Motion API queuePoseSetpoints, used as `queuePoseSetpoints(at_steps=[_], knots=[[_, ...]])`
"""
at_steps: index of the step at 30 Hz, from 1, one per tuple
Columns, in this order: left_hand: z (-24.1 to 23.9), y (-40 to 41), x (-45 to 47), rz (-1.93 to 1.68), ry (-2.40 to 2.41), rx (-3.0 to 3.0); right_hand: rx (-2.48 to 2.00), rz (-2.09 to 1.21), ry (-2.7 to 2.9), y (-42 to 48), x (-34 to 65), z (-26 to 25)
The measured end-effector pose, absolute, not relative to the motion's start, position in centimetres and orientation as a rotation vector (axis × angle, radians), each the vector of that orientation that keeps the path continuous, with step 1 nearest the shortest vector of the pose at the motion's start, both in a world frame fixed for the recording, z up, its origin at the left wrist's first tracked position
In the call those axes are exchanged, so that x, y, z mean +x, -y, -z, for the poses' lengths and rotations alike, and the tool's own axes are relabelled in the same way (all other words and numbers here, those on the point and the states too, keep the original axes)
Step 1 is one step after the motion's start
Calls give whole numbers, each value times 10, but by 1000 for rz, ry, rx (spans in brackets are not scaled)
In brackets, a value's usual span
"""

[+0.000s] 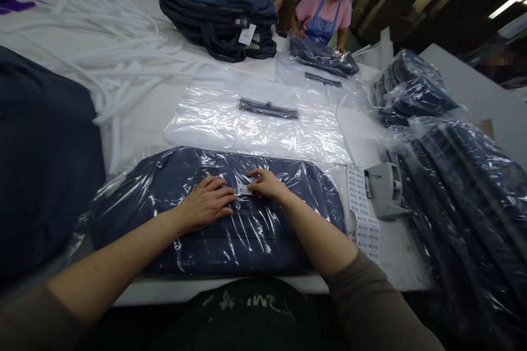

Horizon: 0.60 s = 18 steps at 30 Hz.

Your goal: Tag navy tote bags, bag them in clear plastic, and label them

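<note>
A navy bag in clear plastic wrap (267, 236) lies flat at the table's front edge, right before me. My left hand (208, 203) rests on the wrap, palm down with fingers stretched out. A small white barcode label (244, 190) sits on the plastic between my hands. Thumb and fingers of my right hand (265, 185) pinch the label's right end. To the right lies a strip of barcode labels (362, 214), beside a grey tape dispenser (385, 189).
Clear plastic bags (263, 131) lie beyond the wrapped one. Wrapped navy bags (473, 175) are stacked at right. Navy fabric (45, 164) fills the left, near white strips (119, 66). A navy bag (218, 5) with a tag stands farther back, by two co-workers (323, 16).
</note>
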<state>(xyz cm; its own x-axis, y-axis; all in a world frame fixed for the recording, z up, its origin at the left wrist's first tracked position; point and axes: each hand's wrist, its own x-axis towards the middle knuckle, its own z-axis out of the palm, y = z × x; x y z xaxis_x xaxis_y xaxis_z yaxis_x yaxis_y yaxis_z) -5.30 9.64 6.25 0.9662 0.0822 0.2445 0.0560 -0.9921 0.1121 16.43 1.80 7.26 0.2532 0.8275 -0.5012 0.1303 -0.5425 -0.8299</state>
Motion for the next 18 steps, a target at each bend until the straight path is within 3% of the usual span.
queuePoseSetpoints(at_steps=[7, 11, 18], knots=[[-62, -101, -48, -399, -98, 2923, -1937, -1286, 945, -19, 163, -68], [-57, -107, -43, -166, -61, 2897, -2041, -1204, 1040, -17, 161, -72], [-47, -110, -35, -92, -39, 2892, -2002, -656, 1643, 14, 145, -84]])
